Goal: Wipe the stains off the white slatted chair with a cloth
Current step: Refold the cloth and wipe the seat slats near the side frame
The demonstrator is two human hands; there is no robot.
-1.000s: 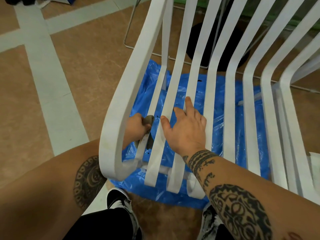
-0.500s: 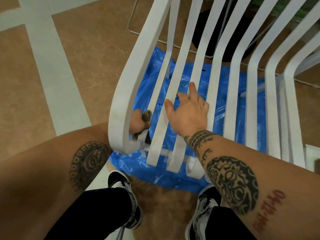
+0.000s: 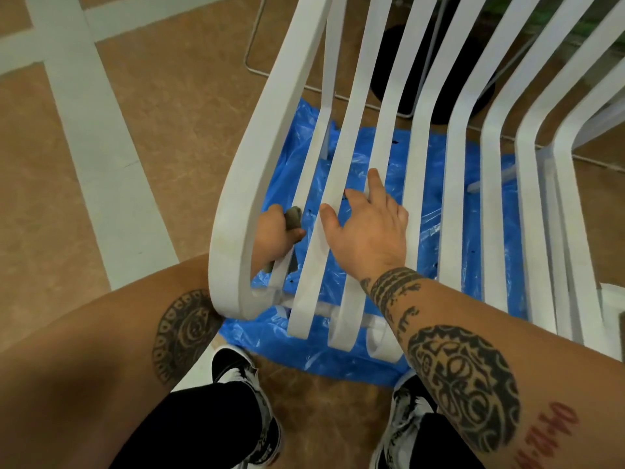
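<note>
The white slatted chair (image 3: 460, 184) stands on blue plastic sheeting (image 3: 429, 204), its long curved slats running away from the viewer. A small grey-brown cloth (image 3: 293, 217) is bunched against the second slat from the left edge, near the front.

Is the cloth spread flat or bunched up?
Bunched up. The grey cloth shows only as a small wad poking out of the left hand, whose fingers close around it beside a slat.

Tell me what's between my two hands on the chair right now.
In the head view, one white slat runs between the left hand, which grips the cloth, and the right hand; blue plastic sheet shows through the gaps.
</note>
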